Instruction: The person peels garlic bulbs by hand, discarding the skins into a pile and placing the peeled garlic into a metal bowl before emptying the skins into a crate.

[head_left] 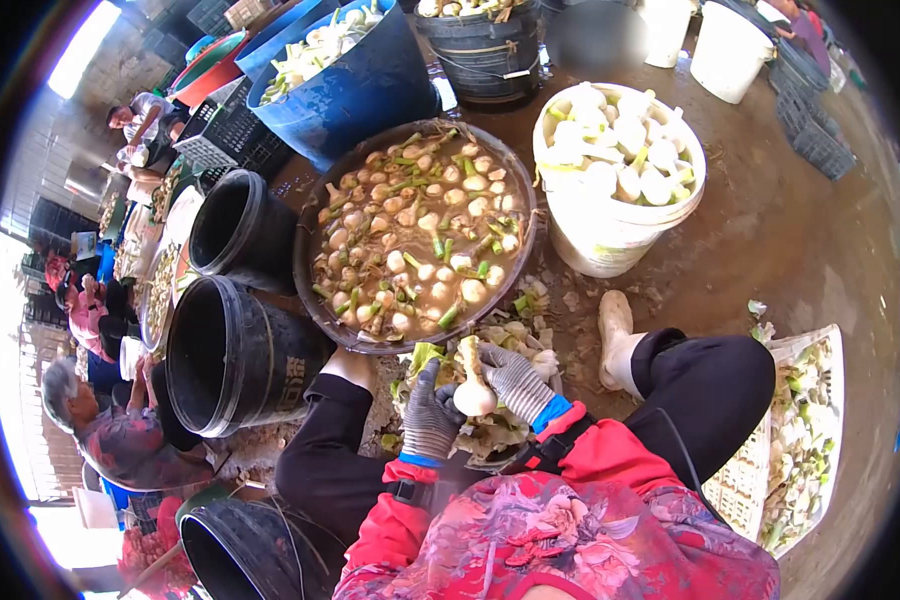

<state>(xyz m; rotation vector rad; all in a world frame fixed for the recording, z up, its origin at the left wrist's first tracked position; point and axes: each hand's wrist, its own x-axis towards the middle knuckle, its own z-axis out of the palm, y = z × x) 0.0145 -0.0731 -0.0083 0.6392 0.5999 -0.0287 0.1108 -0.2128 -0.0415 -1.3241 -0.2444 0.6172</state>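
Observation:
In front of my lap, a white garlic bulb [475, 398] with a thick pale stem pointing up is held between my gloved hands. My right hand [516, 382], in a grey striped glove, closes on the stem side. My left hand [430, 415] is curled against the bulb's left side, its thumb up beside a yellow-green leaf [426, 356]; some of its fingers are hidden. Peeled leaves and husks [515, 345] lie below and around the hands. Just ahead, a wide basin [310, 290] holds murky water with many bulbs and green stem pieces floating in it.
A white bucket [600, 235] full of cleaned bulbs stands ahead right. Black buckets [260, 370] and a blue tub [370, 110] line the left and back. At right is a white crate [745, 480] of trimmings. Other people [130, 440] sit at far left. The floor [770, 230] is wet.

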